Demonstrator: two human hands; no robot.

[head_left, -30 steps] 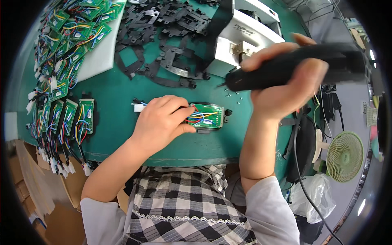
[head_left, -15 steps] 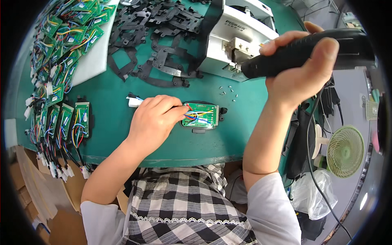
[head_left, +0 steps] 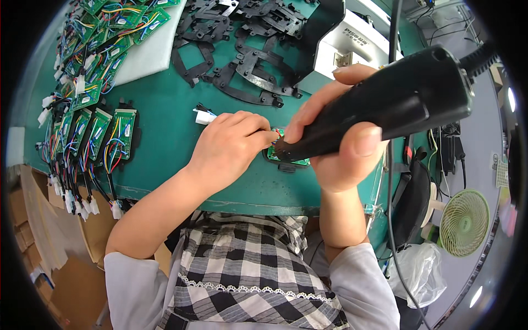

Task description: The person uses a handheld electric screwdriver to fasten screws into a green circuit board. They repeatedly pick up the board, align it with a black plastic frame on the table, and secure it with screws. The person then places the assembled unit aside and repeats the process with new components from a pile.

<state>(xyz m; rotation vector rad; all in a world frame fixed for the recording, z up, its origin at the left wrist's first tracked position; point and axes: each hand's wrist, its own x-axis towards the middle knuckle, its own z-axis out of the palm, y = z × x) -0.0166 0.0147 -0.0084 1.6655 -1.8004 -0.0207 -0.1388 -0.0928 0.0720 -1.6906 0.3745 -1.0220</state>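
Note:
My right hand (head_left: 342,175) grips a black corded electric screwdriver (head_left: 385,104), its front end angled down to the left over a green circuit board (head_left: 271,153). The screwdriver and my fingers cover most of that board, so its tip and point of contact are hidden. My left hand (head_left: 226,147) rests at the board's left end, fingers pinched together on the coloured wires there. A white plug connector (head_left: 204,117) sticks out on the table behind my left hand.
At left stand several wired circuit boards (head_left: 125,132) in a row, with more heaped behind on white foam (head_left: 148,63). Black plastic brackets (head_left: 253,69) lie at the back, beside a white machine (head_left: 357,38). A screwdriver cable (head_left: 390,209) hangs down at right, near a green fan (head_left: 465,223).
My right hand has brought the screwdriver from beside the white machine down and left, over the circuit board. My left hand stays at the board's wires. The whole view has shifted somewhat.

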